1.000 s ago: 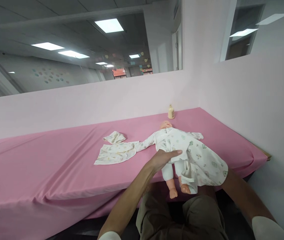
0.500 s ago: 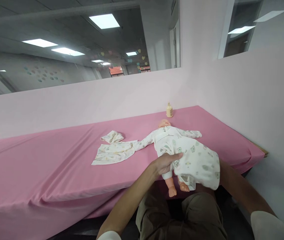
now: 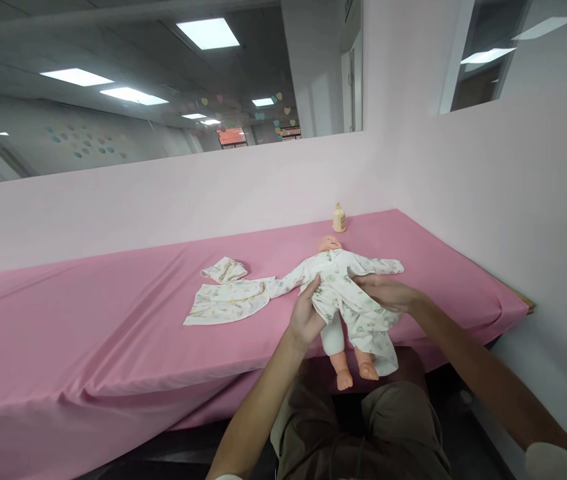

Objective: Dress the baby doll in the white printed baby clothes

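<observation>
A baby doll lies on its back on the pink-covered table, head away from me, dressed in a white printed baby gown. Both of its sleeves are spread outward, and its bare feet stick out over the near edge. My left hand is closed on the gown at the doll's waist, thumb on top, its other fingers mostly hidden. On the opposite side, my right hand has its fingers stretched toward the waist, their tips partly covered by the gown's cloth. The gown's lower flap hangs loosely over one leg.
Left of the doll, a spread white printed garment touches one sleeve, with a small crumpled printed cloth behind it. A cream pump bottle stands near the wall. The pink sheet drapes over the table's front edge.
My right hand has come out from under the raised flap and moved left to the doll's waist. The flap has dropped over the leg. My left hand has shifted up the gown.
</observation>
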Available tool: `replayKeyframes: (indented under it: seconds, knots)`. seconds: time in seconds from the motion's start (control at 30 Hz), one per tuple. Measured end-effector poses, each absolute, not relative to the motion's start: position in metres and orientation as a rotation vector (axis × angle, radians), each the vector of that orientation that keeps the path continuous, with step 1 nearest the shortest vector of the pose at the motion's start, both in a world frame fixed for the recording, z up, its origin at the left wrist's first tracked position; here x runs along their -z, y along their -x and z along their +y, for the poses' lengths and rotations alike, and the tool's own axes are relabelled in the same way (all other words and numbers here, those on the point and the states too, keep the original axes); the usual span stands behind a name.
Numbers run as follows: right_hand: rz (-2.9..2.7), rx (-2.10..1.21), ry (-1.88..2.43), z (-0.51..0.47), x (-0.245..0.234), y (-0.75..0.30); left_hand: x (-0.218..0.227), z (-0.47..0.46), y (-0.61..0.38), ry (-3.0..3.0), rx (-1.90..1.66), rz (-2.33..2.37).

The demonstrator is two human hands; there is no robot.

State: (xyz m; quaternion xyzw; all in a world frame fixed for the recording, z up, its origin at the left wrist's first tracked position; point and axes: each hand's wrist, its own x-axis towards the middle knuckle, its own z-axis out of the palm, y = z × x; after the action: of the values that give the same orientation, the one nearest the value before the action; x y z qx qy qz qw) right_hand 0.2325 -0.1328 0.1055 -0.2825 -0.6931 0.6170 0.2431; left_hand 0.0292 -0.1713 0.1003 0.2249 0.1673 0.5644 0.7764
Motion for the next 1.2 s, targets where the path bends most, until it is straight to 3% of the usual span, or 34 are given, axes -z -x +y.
replayKeyframes:
  seconds: [0.1, 0.3, 0.57, 0.67, 0.87, 1.2]
  knots:
    - [-1.864, -1.599, 0.806, -0.134, -0.112, -0.236, -0.093, -0.176, -0.032, -0.426, -1.225, 0.394]
    - [-2.146, -0.938, 0.964, -0.153, -0.123, -0.222, -0.079, -0.207, -0.053, -0.429, -1.187, 0.611]
    - [-2.381, -1.237, 0.589, -0.201, -0.126, -0.213, -0.068, -0.267, -0.063, -0.199, -1.288, 0.498]
    - [-2.282, -1.358, 0.686, -0.198, -0.12, -0.221, -0.052, -0.291, -0.057, -0.059, -1.309, 0.446]
    - [-2.348, -1.109, 0.986, -0.178, -0.094, -0.218, 0.001, -0.328, -0.042, 0.035, -1.304, 0.511]
    - [-2.703, -0.712, 0.813, -0.17, -0.065, -0.186, 0.041, -0.35, -0.033, 0.103, -1.166, 0.65]
